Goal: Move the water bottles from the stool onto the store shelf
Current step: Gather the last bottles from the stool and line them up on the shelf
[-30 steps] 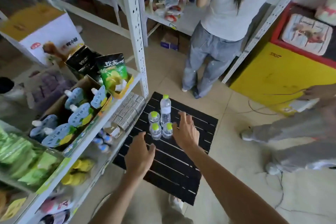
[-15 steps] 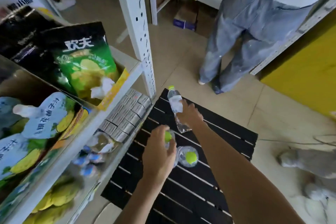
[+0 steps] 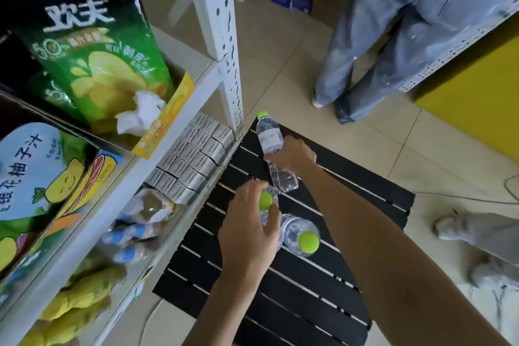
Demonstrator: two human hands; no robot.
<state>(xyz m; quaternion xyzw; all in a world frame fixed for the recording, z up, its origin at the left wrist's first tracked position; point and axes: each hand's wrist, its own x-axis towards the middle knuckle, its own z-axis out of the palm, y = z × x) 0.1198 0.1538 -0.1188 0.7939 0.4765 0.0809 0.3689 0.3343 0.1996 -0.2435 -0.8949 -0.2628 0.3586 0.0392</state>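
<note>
A black slatted stool [image 3: 351, 284] stands on the floor beside the white store shelf [image 3: 179, 109]. My right hand [image 3: 292, 153] is closed around the middle of a tall clear water bottle [image 3: 269, 135] with a green cap, tilted toward the shelf. My left hand [image 3: 247, 227] grips a short bottle with a green cap [image 3: 265, 199] from above; its body is mostly hidden under my fingers. One more short green-capped bottle [image 3: 302, 234] stands on the stool just right of my left hand.
The lower shelf holds rows of small silver boxes [image 3: 193, 157] and blue-capped bottles [image 3: 126, 239]. Green chip bags [image 3: 95, 53] fill the upper shelf. A person in jeans [image 3: 379, 45] stands beyond the stool, and a second person's shoes [image 3: 460, 227] are at the right.
Both hands went from hovering open over the bottles to gripping them. The tall bottle is now tilted in my right hand. The camera has moved closer and lower.
</note>
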